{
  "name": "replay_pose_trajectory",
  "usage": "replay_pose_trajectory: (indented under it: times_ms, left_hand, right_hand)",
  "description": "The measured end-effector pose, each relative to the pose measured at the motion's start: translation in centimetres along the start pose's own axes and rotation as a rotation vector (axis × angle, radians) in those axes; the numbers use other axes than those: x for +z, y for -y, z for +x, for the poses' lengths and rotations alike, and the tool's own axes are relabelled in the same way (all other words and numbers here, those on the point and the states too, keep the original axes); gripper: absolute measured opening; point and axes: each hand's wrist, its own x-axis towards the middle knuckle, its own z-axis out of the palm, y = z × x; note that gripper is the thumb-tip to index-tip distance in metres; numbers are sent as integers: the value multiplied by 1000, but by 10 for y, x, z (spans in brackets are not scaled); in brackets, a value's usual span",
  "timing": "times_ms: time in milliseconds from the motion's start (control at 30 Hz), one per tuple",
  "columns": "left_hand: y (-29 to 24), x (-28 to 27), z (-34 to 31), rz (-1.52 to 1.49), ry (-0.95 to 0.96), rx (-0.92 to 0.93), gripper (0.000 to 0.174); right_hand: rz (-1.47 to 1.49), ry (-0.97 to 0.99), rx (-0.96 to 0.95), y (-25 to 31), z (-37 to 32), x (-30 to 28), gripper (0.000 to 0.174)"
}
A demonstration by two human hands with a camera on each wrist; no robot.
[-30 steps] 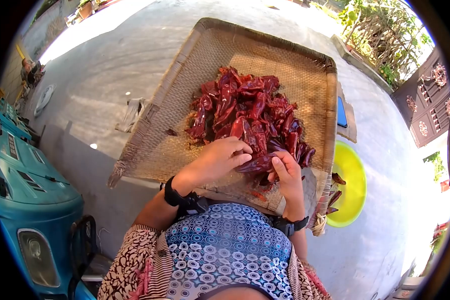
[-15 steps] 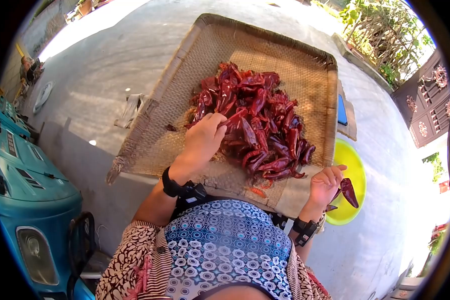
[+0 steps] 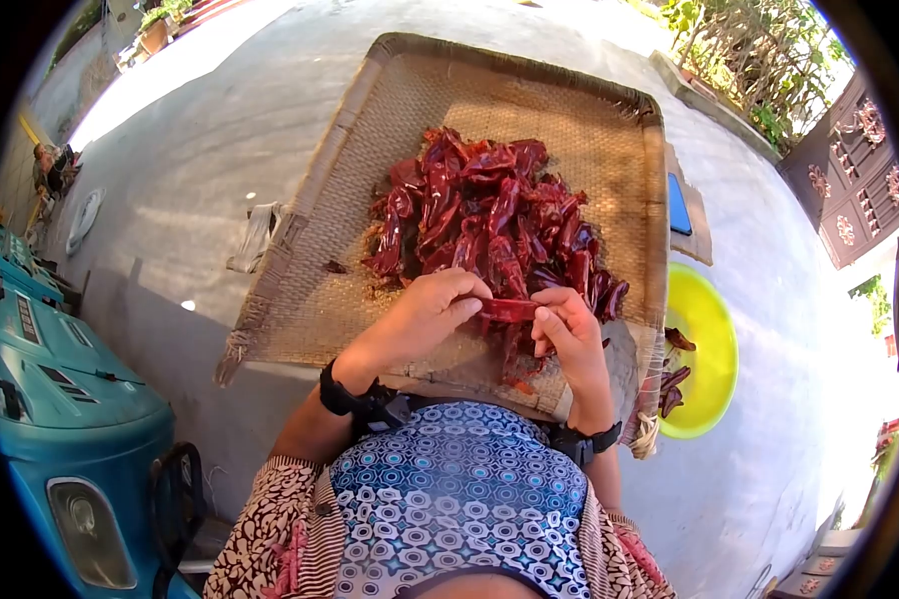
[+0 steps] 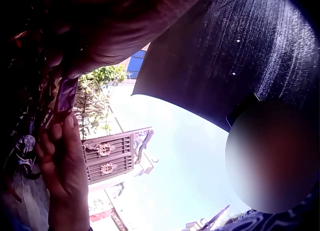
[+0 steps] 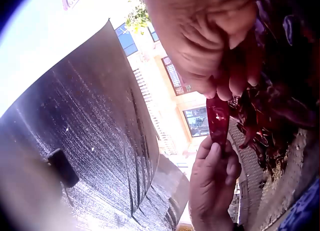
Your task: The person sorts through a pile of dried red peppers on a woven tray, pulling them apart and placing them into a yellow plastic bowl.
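A dried red chili pepper [image 3: 509, 309] is stretched between both hands, low over the near side of a pepper pile. My left hand [image 3: 420, 314] pinches one end between thumb and fingers. The other end is pinched by my right hand [image 3: 572, 339]. In the right wrist view the same chili pepper [image 5: 218, 120] shows flat and shiny, spanning the gap between the fingers. Beyond the hands, a heap of dark red dried chilies [image 3: 489, 200] lies on a large woven tray [image 3: 370, 120] with a raised rim.
A yellow-green basin [image 3: 709, 349] with several chilies stands on the ground right of the tray. A blue flat object [image 3: 678, 205] lies on cardboard by the tray's right rim. A teal vehicle [image 3: 80, 389] stands at left. Patterned gates [image 3: 854, 185] are at far right.
Half a second ago the right hand was over the basin by a chili and the left reached into the pile. Both hands have since come together, holding a different chili.
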Motion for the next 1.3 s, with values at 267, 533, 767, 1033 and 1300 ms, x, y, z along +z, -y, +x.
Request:
replay_pose_trajectory:
  times_ms: [267,533,767,1033,1300]
  left_hand:
    - [-6,14,6,-110,-202,-108,20]
    - [12,39,15,284,124,182,22]
    - [16,46,20,275,78,190,14]
    - [10,46,15,339,180,150,17]
    - [14,53,15,347,100,171,10]
  right_hand:
    - [89,-118,-51,3,-6,-20,17]
    - [1201,63,-523,-16,-28,-85,28]
    - [614,-17,-340,-6,-29,-60,47]
    - [-781,-48,49,11,-23,-24,25]
    - [-1016,125,83,14,-40,-29,26]
